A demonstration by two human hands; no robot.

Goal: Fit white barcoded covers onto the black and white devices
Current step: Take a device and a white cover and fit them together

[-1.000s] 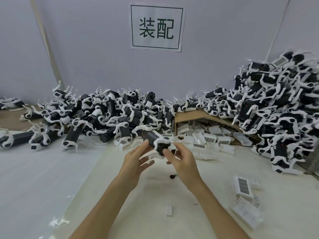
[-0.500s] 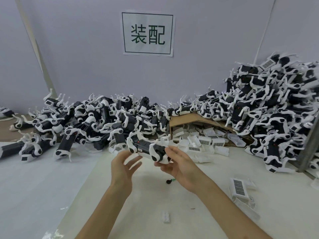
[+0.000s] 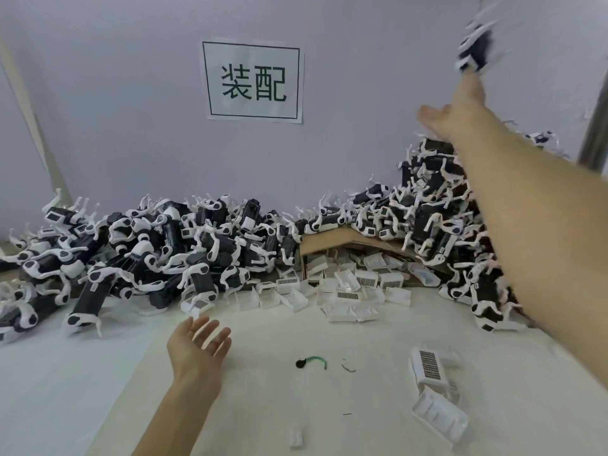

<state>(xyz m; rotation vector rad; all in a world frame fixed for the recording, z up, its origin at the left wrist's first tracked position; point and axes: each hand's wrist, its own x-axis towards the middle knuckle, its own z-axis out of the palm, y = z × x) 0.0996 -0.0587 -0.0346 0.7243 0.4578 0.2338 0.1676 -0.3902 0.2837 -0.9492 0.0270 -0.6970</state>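
Observation:
My right arm stretches up and to the right, and my right hand (image 3: pixel 459 105) has its fingers straight. A blurred black and white device (image 3: pixel 475 47) is in the air at its fingertips; whether they touch it I cannot tell. Above the white table, my left hand (image 3: pixel 197 350) hovers with relaxed, spread fingers and holds nothing. White barcoded covers (image 3: pixel 355 286) spill from a cardboard box (image 3: pixel 332 243) at the back. Two more covers (image 3: pixel 429 363) lie near the right front. Heaps of devices fill the left (image 3: pixel 148 255) and the right (image 3: pixel 437 225).
A small black part with a green wire (image 3: pixel 309 362) lies on the table (image 3: pixel 263 406) between my arms. A small white piece (image 3: pixel 296 436) sits near the front edge. A paper sign (image 3: pixel 251 80) hangs on the grey wall behind.
My right hand carried the device from the table's middle up and to the right, and its fingers have straightened. My left hand let go of the device and dropped toward the table, fingers spread.

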